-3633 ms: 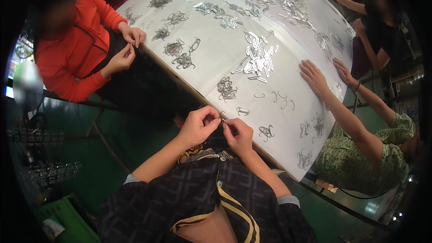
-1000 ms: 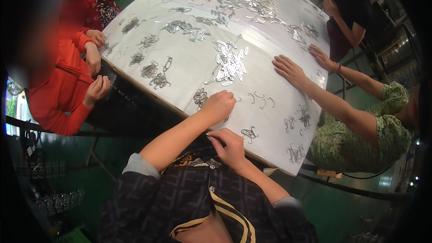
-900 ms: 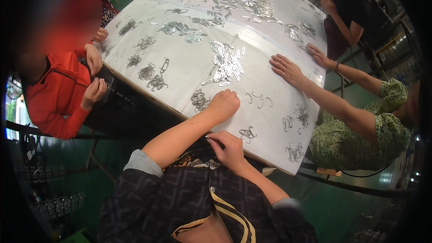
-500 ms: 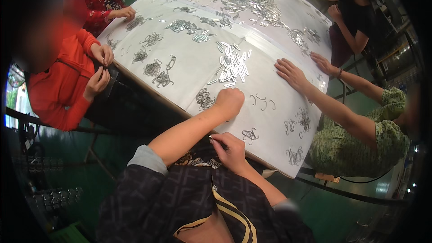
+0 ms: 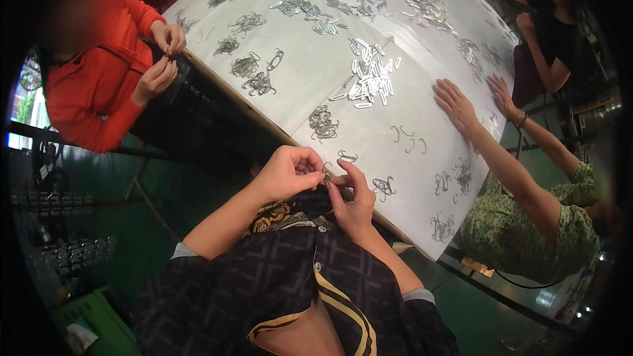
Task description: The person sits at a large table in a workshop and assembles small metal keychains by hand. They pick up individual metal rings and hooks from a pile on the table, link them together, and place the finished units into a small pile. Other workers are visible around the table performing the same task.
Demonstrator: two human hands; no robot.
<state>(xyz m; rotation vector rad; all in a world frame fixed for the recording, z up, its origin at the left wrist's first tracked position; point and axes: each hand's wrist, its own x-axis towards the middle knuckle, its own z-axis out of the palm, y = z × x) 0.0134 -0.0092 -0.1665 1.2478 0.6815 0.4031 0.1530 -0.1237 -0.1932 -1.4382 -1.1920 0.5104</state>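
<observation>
My left hand [image 5: 290,173] and my right hand [image 5: 351,199] meet at the near table edge. Both pinch a small metal piece [image 5: 326,177], mostly hidden by the fingers. Just beyond my fingertips lies a pair of curved wire hooks [image 5: 347,156]. A heap of dark wire hooks [image 5: 323,122] sits farther off, and a smaller hook cluster [image 5: 383,188] is right of my right hand. Several single hooks [image 5: 409,140] are spread near the middle. Behind them lies a pile of shiny flat oblong metal pieces [image 5: 372,80].
The white-covered table [image 5: 300,95] carries more metal piles. On the left, a person in orange [image 5: 99,105] holds something small at the table edge. A person in a green patterned top [image 5: 527,231] rests both hands on the right side. Others stand at the far end.
My left hand has drawn back from beside the shiny pile to meet my right hand at the table edge. The view has shifted, and the right-hand co-worker's palms stay on the table.
</observation>
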